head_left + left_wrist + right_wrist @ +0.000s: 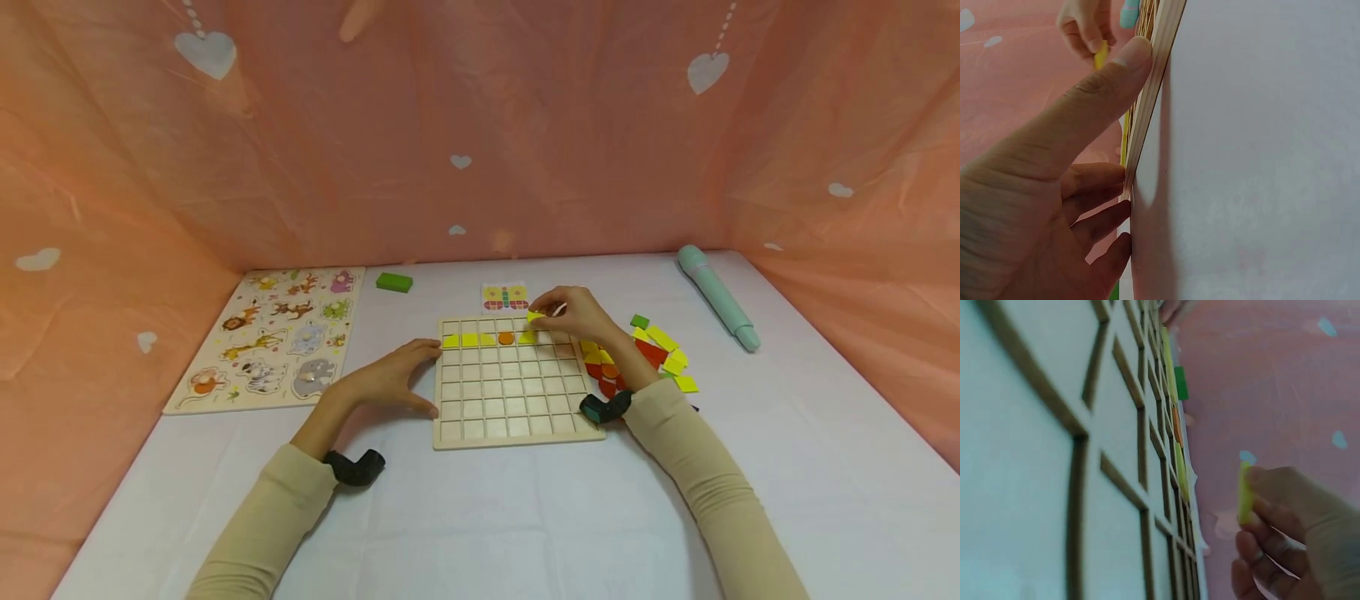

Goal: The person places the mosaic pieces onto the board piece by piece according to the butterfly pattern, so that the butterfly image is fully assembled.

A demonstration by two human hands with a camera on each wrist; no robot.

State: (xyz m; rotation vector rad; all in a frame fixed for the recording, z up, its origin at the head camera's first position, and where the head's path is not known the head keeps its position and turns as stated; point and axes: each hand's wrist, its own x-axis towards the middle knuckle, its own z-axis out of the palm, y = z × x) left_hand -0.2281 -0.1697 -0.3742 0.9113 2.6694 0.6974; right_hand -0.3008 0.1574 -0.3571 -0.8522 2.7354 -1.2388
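Note:
A wooden grid board (491,408) lies on the white table. Along its second row from the back are yellow tiles (469,340), an orange round piece (506,338) and another yellow tile (527,337). My right hand (577,317) pinches a yellow tile (535,317) above the back of the board; the right wrist view shows this tile (1245,492) between thumb and fingers (1297,531). My left hand (390,379) touches the board's left edge, thumb and fingers spread; the left wrist view shows the hand (1041,187) against the board's side (1155,87).
Behind the board lies a pattern card (506,297), with a green block (394,282) to its left. An animal puzzle (258,342) is at the left. Loose red, yellow and green pieces (651,353) lie right of the board, and a mint-coloured cylinder (718,297) farther right.

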